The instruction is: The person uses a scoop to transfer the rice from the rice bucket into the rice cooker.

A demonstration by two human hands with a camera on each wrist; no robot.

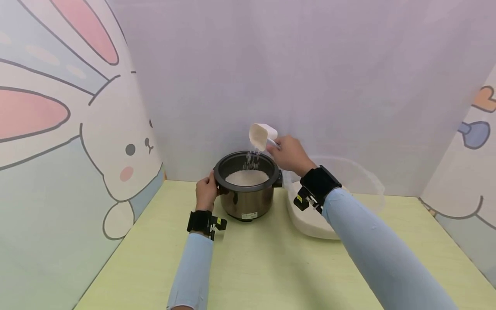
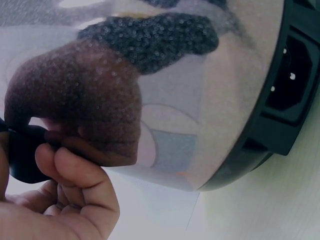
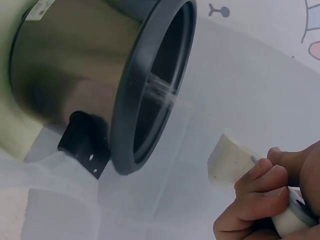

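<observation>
A rice cooker (image 1: 248, 200) with a dark rim and shiny brown metal sides stands near the back wall, with white rice (image 1: 246, 178) inside. My left hand (image 1: 206, 191) grips its black side handle (image 2: 25, 156), fingers curled round it. Above the opening, my right hand (image 1: 288, 155) holds a white scoop (image 1: 263, 134) by its handle. The scoop is tipped toward the cooker, and grains of rice (image 1: 252, 160) fall from it into the pot. From the side, the right wrist view shows the scoop (image 3: 229, 161) and the stream crossing the rim.
Right of the cooker sits a white container (image 1: 315, 224) with a raised translucent lid (image 1: 362, 176), partly hidden by my right arm. A power socket (image 2: 292, 75) shows low on the cooker's side. Behind everything stands a pale curtain wall (image 1: 348, 86); a rabbit print (image 1: 112, 137) covers the left wall.
</observation>
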